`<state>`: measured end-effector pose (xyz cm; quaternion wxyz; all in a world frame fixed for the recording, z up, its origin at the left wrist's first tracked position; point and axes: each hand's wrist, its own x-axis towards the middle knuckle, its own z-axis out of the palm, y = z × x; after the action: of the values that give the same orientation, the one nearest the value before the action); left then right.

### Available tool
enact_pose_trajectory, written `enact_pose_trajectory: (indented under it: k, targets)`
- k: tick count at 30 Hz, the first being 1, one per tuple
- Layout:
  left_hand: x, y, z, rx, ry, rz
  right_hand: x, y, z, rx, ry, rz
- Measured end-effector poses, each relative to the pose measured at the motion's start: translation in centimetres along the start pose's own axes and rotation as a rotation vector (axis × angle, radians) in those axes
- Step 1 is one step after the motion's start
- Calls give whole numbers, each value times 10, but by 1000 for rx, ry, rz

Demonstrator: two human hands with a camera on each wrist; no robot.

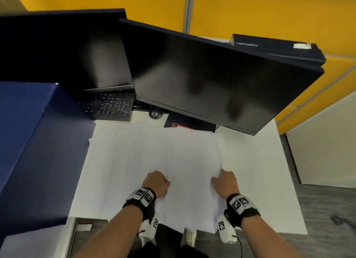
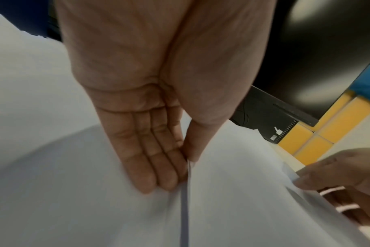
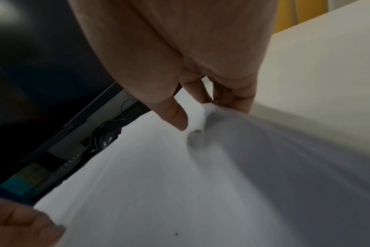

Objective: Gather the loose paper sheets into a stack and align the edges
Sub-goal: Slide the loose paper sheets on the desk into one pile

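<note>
Thin white paper sheets (image 1: 154, 157) lie spread on the white desk (image 1: 265, 173), near two black monitors (image 1: 202, 74). The left hand (image 1: 156, 182) pinches their near-left edge; the right hand (image 1: 226, 181) pinches the crumpled right edge.

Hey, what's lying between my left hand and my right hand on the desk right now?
In the head view, only the paper sheets span the gap between the left hand and the right hand; each hand grips one side edge.
</note>
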<state>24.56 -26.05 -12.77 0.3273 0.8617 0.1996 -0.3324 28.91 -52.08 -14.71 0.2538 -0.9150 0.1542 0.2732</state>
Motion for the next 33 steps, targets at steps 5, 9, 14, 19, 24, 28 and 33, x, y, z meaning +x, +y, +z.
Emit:
enact_pose_trajectory:
  k: [5,9,14,19,24,28,33]
  targets:
    - [22,0,-41,-114,228,-46,41,-3,-39,113,145,102]
    - [60,30,-49,-132,236,-2,74,-51,-43,57,129,66]
    - [76,46,-39,-159,322,98,85,-90,-29,-15,42,16]
    - [55,-21,-67,-207,475,-15,78,-52,-51,127,113,58]
    - [42,-70,-87,-89,507,-362,56,-30,-42,183,88,98]
    - [52,-50,-81,-267,427,-306,41,-55,-8,182,71,9]
    - [55,-13,-60,-402,426,-192,32,-88,10,168,51,12]
